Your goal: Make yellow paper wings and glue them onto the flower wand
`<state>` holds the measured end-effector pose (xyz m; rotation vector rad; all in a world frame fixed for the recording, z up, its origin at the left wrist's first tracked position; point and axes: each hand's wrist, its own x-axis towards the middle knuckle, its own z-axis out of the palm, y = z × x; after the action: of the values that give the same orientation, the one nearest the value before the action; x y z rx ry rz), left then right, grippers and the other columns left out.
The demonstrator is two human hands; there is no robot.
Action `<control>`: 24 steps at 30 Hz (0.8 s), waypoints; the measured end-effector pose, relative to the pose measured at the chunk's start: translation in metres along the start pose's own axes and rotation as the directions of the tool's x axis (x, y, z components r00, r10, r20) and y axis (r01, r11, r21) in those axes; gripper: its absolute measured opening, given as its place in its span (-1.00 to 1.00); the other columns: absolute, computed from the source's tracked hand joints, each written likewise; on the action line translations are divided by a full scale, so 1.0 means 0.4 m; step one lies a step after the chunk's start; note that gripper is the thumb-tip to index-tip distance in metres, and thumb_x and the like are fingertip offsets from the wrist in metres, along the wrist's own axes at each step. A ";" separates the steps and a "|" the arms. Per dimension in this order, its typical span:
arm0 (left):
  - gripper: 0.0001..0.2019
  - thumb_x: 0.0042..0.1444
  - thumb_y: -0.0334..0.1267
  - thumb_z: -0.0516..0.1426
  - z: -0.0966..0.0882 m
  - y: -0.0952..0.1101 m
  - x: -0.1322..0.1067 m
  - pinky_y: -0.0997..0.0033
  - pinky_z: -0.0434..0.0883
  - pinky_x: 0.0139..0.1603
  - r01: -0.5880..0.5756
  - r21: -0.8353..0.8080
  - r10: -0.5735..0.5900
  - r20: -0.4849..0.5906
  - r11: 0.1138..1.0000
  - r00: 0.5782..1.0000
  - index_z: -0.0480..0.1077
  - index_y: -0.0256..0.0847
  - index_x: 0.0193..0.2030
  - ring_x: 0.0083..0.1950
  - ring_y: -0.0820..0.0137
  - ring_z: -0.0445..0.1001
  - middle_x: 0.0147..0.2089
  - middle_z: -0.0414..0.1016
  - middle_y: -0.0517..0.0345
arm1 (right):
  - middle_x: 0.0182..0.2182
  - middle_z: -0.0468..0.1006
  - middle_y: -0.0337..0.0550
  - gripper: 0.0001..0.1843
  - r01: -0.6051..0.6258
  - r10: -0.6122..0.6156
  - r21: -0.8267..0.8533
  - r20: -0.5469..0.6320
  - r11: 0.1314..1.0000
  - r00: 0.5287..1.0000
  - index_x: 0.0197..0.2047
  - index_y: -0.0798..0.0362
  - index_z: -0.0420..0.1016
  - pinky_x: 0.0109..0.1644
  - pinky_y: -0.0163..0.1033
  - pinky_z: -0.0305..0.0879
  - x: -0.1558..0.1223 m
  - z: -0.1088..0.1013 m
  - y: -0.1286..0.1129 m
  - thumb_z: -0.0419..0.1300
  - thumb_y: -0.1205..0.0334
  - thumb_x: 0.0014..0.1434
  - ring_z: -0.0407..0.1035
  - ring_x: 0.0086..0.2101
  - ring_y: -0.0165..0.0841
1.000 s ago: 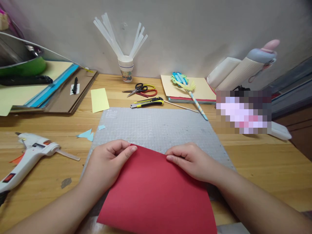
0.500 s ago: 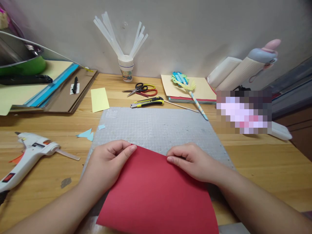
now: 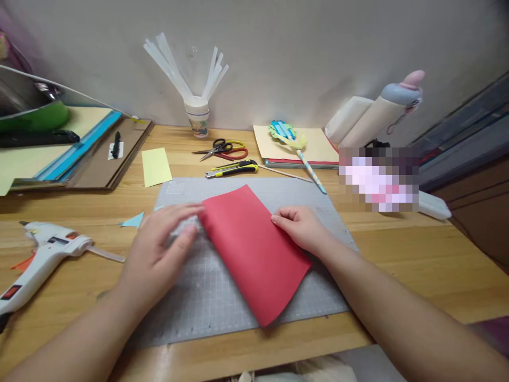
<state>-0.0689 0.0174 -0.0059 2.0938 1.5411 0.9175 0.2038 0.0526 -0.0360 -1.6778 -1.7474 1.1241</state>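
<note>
A sheet of red paper lies at a slant over the grey cutting mat. It looks doubled over, with a rounded bend along its left side and its lower corner nearest me. My right hand pinches the paper's right edge between thumb and fingers. At the upper left corner, my left hand is open, thumb apart from the stretched fingers. Its fingertips are at the paper's edge and slightly blurred; whether they touch it I cannot tell.
A glue gun lies at the left. Behind the mat are a utility knife, scissors, a yellow paper piece and paper cups with glue sticks. A paper flower rests on stacked sheets.
The red paper has turned, moved away from me onto the mat and now looks doubled over. My left hand has let go and spread its fingers; the right still pinches an edge.
</note>
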 end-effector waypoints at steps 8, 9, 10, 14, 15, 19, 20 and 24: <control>-0.45 0.17 0.11 -0.05 0.068 0.049 -0.030 0.10 -0.47 0.31 -0.527 0.173 0.377 0.521 0.832 0.766 0.13 0.03 0.27 0.34 0.21 0.08 0.27 0.25 0.18 | -0.61 0.35 -0.29 -0.68 0.099 -0.102 -0.120 -0.019 0.988 0.995 -0.58 0.05 0.29 -0.47 -0.34 0.03 0.003 0.011 0.022 0.00 0.08 0.11 0.21 -0.52 -0.41; -0.45 0.17 0.12 -0.06 0.069 0.047 -0.036 0.11 -0.49 0.31 -0.524 0.180 0.366 0.532 0.833 0.764 0.13 0.01 0.27 0.33 0.21 0.09 0.26 0.26 0.17 | -0.61 0.34 -0.29 -0.68 0.106 -0.110 -0.131 -0.022 0.986 0.994 -0.58 0.05 0.28 -0.47 -0.34 0.03 0.004 0.010 0.024 0.00 0.08 0.12 0.21 -0.52 -0.41; -0.44 0.17 0.13 -0.06 0.066 0.043 -0.043 0.11 -0.50 0.31 -0.523 0.187 0.357 0.541 0.831 0.761 0.12 0.00 0.27 0.33 0.22 0.09 0.27 0.25 0.16 | -0.61 0.34 -0.29 -0.69 0.113 -0.118 -0.141 -0.026 0.984 0.993 -0.58 0.05 0.28 -0.47 -0.34 0.02 0.004 0.010 0.026 0.00 0.08 0.12 0.21 -0.52 -0.41; -0.33 0.16 0.15 -0.06 0.036 0.022 -0.083 0.14 -0.57 0.31 -0.580 0.231 0.361 0.591 0.781 0.721 -0.06 -0.08 0.34 0.35 0.24 0.05 0.33 0.12 0.10 | -0.62 0.30 -0.29 -0.68 0.127 -0.135 -0.172 -0.037 0.977 0.990 -0.59 0.04 0.24 -0.48 -0.34 -0.01 0.007 0.010 0.030 0.00 0.09 0.12 0.19 -0.52 -0.41; -0.31 0.15 0.15 -0.06 0.027 0.017 -0.094 0.15 -0.58 0.30 -0.592 0.249 0.359 0.598 0.766 0.716 -0.10 -0.10 0.35 0.36 0.24 0.03 0.34 0.09 0.09 | -0.63 0.29 -0.30 -0.68 0.128 -0.137 -0.178 -0.038 0.976 0.990 -0.60 0.04 0.23 -0.48 -0.34 -0.02 0.008 0.010 0.031 0.00 0.09 0.12 0.18 -0.52 -0.41; -0.26 0.14 0.16 -0.06 0.008 0.006 -0.136 0.13 -0.59 0.30 -0.603 0.307 0.347 0.594 0.736 0.726 -0.17 -0.13 0.37 0.36 0.23 0.02 0.35 0.05 0.06 | -0.64 0.26 -0.30 -0.67 0.133 -0.143 -0.199 -0.037 0.971 0.989 -0.61 0.04 0.21 -0.48 -0.34 -0.03 0.009 0.009 0.029 0.00 0.10 0.12 0.17 -0.53 -0.42; -0.25 0.14 0.17 -0.06 0.007 0.006 -0.144 0.13 -0.58 0.31 -0.602 0.309 0.349 0.589 0.736 0.729 -0.17 -0.14 0.37 0.36 0.22 0.03 0.35 0.05 0.04 | -0.64 0.26 -0.30 -0.68 0.133 -0.143 -0.203 -0.035 0.970 0.989 -0.61 0.04 0.21 -0.48 -0.34 -0.03 0.009 0.008 0.028 0.00 0.10 0.12 0.17 -0.53 -0.42; -0.24 0.08 0.23 -0.05 0.010 0.012 -0.169 0.09 -0.49 0.31 -0.623 0.290 0.357 0.615 0.727 0.703 -0.15 -0.01 0.36 0.38 0.13 -0.08 0.39 -0.08 -0.03 | -0.63 0.29 -0.29 -0.68 0.120 -0.130 -0.211 -0.033 0.970 0.991 -0.60 0.05 0.23 -0.49 -0.34 -0.04 0.008 0.007 0.024 0.00 0.10 0.12 0.19 -0.53 -0.42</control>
<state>-0.0751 -0.0478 -0.0244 2.9012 0.9525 0.0222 0.2067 0.0540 -0.0461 -1.6698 -1.9690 0.8643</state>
